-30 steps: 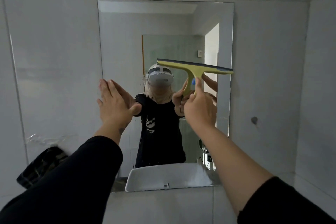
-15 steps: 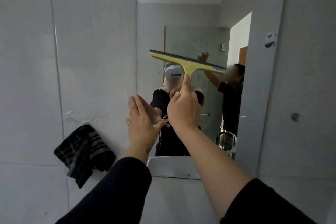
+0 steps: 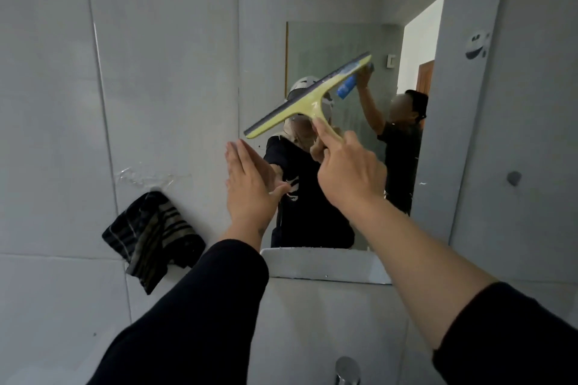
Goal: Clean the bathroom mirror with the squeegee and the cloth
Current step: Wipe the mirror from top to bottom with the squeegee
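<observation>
The rectangular mirror (image 3: 344, 3) hangs on the grey tiled wall ahead. My right hand (image 3: 350, 170) grips the handle of a yellow squeegee (image 3: 308, 97), whose blade is tilted, left end low and right end high, in front of the mirror's middle. My left hand (image 3: 250, 184) is flat with fingers together, palm toward the mirror's lower left edge, holding nothing. A dark striped cloth (image 3: 153, 234) hangs on the wall left of the mirror, away from both hands.
A second person with a blue spray can shows in the mirror's reflection at the right. A chrome tap (image 3: 347, 370) sits at the bottom edge. A small round hook (image 3: 514, 178) is on the wall right of the mirror.
The squeegee has rotated: its left end dropped and its right end rose. The view shifted left and closer, so the mirror and cloth appear further right. My left hand stays flat at the mirror.
</observation>
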The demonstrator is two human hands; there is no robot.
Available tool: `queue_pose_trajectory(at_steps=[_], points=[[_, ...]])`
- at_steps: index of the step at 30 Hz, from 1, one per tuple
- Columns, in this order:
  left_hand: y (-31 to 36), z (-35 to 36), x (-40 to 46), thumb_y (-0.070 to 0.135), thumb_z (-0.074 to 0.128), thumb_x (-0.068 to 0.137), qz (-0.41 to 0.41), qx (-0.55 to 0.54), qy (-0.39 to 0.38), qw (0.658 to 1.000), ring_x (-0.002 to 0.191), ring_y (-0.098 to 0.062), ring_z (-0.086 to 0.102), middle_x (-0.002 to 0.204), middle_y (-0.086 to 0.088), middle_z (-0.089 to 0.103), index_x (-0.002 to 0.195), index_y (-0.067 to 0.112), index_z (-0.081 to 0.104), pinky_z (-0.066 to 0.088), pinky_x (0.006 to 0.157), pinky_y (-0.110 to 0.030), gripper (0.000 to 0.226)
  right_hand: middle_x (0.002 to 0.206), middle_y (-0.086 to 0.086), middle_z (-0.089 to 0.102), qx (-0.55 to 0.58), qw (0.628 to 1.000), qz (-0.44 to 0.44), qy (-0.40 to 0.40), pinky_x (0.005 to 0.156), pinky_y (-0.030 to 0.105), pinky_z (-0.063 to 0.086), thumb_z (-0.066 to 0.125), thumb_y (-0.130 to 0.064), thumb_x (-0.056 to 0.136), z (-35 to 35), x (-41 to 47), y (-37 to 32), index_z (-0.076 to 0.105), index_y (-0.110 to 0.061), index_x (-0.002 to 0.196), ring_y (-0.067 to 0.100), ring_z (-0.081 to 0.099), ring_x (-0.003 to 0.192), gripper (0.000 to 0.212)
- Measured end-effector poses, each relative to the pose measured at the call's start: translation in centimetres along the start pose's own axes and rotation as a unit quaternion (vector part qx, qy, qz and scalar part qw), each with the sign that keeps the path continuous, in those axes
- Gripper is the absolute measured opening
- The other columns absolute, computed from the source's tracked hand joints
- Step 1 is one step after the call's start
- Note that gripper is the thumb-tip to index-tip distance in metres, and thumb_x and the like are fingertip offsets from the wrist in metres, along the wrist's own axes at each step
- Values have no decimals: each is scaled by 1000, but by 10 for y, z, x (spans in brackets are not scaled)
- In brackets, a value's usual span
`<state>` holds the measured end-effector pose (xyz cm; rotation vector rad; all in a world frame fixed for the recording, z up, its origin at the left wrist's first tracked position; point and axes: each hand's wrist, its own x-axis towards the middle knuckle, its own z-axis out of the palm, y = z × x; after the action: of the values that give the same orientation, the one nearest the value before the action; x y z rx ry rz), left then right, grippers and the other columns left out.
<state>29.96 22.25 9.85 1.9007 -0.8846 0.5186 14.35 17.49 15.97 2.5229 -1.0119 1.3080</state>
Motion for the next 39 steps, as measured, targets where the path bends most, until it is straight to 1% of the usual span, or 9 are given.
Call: queue_pose_trajectory(at_steps=[2,4,9,14,19,22,26,33,39], points=[[2,-1,0,45,76,73,-4,11,0,1000,148,-20,-7,160,-6,-16,149,12,-16,23,116,-49,123,127,8,47,-18,1000,6,-22,73,38,43,40,-20,98,-6,0,17,34,-44,144,30,55,103,52],[3,-2,0,46,76,72,-8,20,-3,1000,148,-22,-6,160,-7,-15,149,11,-16,20,117,-48,124,128,8,46,-31,999,4,-31,71,38,42,40,-18,98,-12,-2,31,30,-48,144,30,53,107,57],[9,-5,-3,45,74,75,-22,40,-9,999,148,-23,-7,160,-9,-15,149,10,-14,16,117,-51,121,116,9,48,-34,999,20,-33,65,35,36,40,-12,97,-22,-12,60,19,-55,143,27,52,100,67],[29,6,-27,47,58,86,10,74,29,997,148,-26,-1,160,-9,-13,150,10,-5,12,116,-57,98,115,8,47,-32,997,57,-43,67,36,39,39,-12,97,-29,-18,83,20,-58,141,30,53,97,67],[49,35,-50,49,56,87,39,78,-9,996,148,-25,-3,160,-7,-13,151,16,-6,9,116,-56,94,112,10,49,-22,993,105,-43,67,35,39,37,-15,99,-39,-25,111,21,-59,141,30,54,89,63],[49,44,-55,46,65,83,42,77,-36,996,148,-26,-6,158,-9,-19,151,20,-8,11,119,-50,103,115,9,49,-6,989,138,-45,64,34,36,36,-21,101,-44,-31,127,18,-59,142,24,46,76,59],[41,50,-53,48,70,78,62,79,-36,994,147,-26,-10,157,-8,-25,150,21,-13,19,118,-44,114,119,10,50,38,984,166,-54,66,33,36,34,-23,102,-38,-44,132,14,-54,145,23,43,76,56],[34,50,-53,46,76,73,79,89,-41,992,147,-25,-13,156,-6,-28,149,23,-16,23,117,-46,121,96,4,49,168,965,196,-47,54,27,31,33,-20,101,2,-67,103,9,-41,151,16,44,72,59],[29,48,-53,41,71,80,90,77,-35,992,148,-23,-8,158,-2,-24,151,25,-9,37,110,-44,108,93,0,52,254,941,222,-21,67,28,37,33,-17,101,24,-78,78,9,-35,152,14,49,79,59]])
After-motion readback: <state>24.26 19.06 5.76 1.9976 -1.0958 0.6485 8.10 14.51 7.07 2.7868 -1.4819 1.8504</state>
